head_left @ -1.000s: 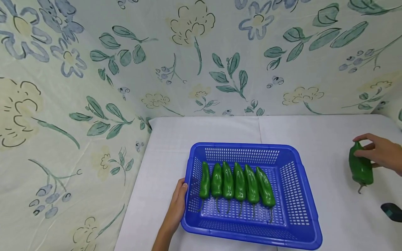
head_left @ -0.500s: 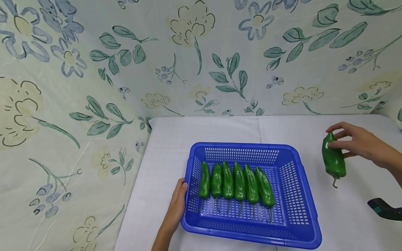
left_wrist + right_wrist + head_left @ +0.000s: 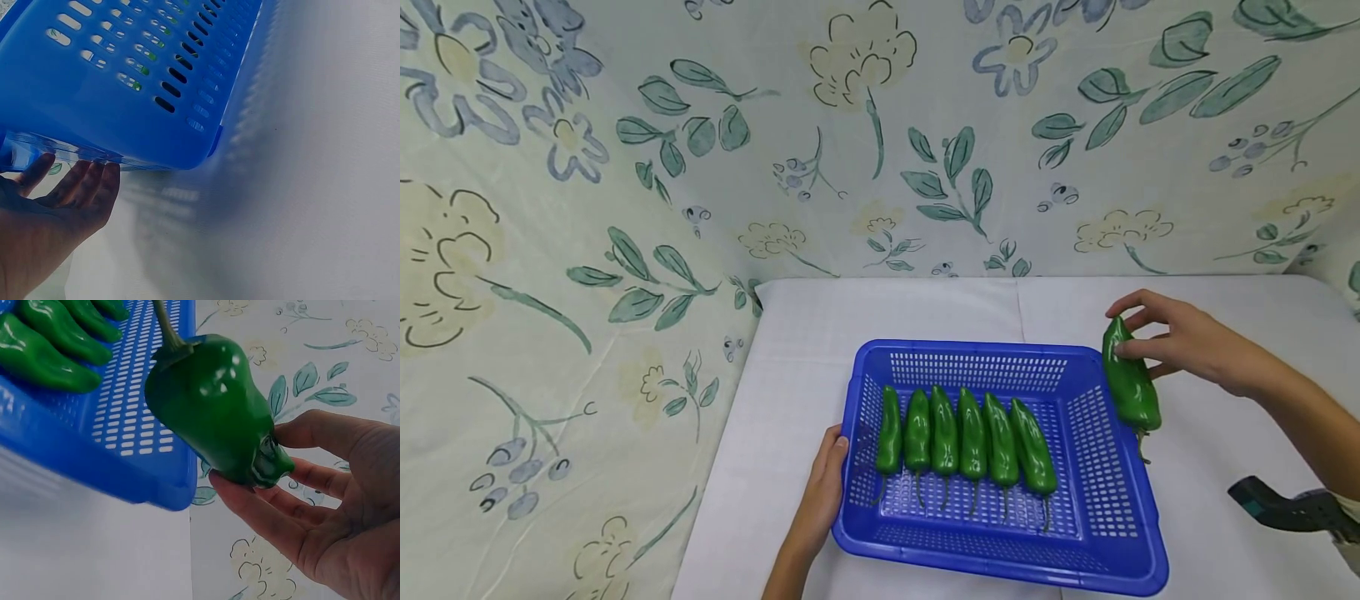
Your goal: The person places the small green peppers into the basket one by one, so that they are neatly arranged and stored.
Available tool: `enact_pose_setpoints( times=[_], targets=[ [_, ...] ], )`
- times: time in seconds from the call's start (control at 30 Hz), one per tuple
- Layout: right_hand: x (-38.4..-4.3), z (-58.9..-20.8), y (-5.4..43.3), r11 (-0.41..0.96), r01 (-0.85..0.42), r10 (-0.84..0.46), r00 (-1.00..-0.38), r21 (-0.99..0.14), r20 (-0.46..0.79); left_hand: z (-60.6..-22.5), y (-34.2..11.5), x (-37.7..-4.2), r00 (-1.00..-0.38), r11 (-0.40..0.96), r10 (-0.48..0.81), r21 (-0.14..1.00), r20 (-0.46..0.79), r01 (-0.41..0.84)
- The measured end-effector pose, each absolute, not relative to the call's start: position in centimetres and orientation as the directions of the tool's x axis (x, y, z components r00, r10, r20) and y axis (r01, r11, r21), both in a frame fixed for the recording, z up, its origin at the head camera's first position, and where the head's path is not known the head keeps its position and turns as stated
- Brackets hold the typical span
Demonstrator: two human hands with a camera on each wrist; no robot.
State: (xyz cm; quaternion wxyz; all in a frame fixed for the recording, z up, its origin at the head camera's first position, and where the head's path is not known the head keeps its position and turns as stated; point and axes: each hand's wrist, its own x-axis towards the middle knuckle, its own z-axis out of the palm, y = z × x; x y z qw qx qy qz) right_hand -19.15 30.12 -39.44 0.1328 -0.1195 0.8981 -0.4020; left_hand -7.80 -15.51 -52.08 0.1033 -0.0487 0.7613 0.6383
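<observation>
A blue plastic basket (image 3: 1108, 533) holds several green peppers (image 3: 973, 437) lying side by side, stems towards the front. At its left rim is my left hand (image 3: 816, 492); the thumb and fingers hold the basket's edge. In the left wrist view the fingertips of the left hand (image 3: 69, 206) meet the underside of the rim. My right hand (image 3: 1187, 342) pinches another green pepper (image 3: 1129, 379) by its pointed end, stem hanging down, over the basket's right rim. The right wrist view shows this pepper (image 3: 209, 403) between thumb and fingers, clear of the peppers inside.
A white cloth (image 3: 880, 304) covers the table, with floral fabric (image 3: 850, 150) behind it and along the left side. A dark curved device (image 3: 1285, 507) is on the right wrist. Inside the basket, bare mesh lies right of the pepper row.
The right hand has carried its pepper leftwards from the table's right side to the basket's right rim. The left hand, the basket and the peppers in it have stayed put.
</observation>
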Motion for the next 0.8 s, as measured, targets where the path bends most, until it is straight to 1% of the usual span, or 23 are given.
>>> enact_pose_setpoints(
  times=[0.17,0.4,0.8],
  targets=[
    [-18.7,-39.5,28.1,0.607,-0.104,-0.365,-0.917,-0.788,-0.160,-52.1,-15.5,-7.9,-0.974,0.181,0.060,0.962,-0.220,-0.206],
    [-18.1,-40.5,25.1,0.550,-0.053,-0.416,-0.883,-0.833,-0.218,-52.1,-15.4,-7.9,-0.974,0.182,0.056,0.962,-0.218,-0.205],
    [-17.6,-42.7,22.3,0.600,-0.024,-0.391,-0.881,-0.800,-0.267,-52.2,-15.5,-7.9,-0.973,0.179,0.053,0.961,-0.223,-0.210]
  ],
)
